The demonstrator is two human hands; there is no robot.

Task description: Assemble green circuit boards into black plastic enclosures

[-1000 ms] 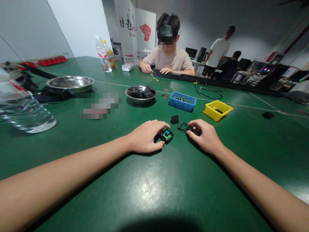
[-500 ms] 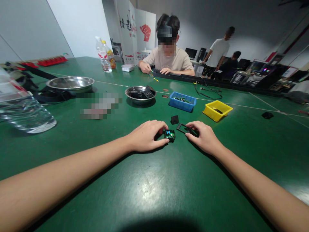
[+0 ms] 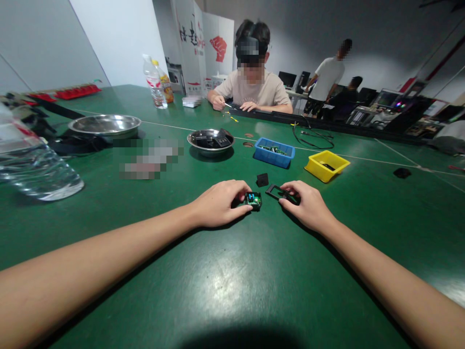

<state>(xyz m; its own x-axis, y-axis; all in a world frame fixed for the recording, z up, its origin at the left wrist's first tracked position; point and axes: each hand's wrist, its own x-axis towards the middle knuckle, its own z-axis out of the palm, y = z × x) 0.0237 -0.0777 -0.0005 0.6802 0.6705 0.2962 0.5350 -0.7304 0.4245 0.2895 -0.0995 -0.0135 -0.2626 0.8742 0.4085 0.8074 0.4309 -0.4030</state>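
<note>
Between the thumb and fingers of my left hand (image 3: 225, 204) is a small black housing (image 3: 253, 200) with a green circuit board and blue parts showing in its open top. My right hand (image 3: 305, 205) grips a black rectangular frame (image 3: 275, 191) by its right end, thumb on the near side. The frame lies low over the green table (image 3: 225, 271), a short gap to the right of the housing. Just beyond the two, a small black square piece (image 3: 262, 180) rests on the table, touched by neither hand.
A steel bowl (image 3: 210, 151) of black parts, a blue bin (image 3: 272, 157) of circuit boards and a yellow bin (image 3: 319, 170) stand beyond my hands. Farther left are a steel dish (image 3: 105, 132) and a large bottle (image 3: 43, 169). A person (image 3: 254, 87) sits opposite.
My left hand and the housing have shifted slightly left, and the housing has turned a little. The right hand and frame look almost unmoved. Across the table, the person's hand has moved slightly.
</note>
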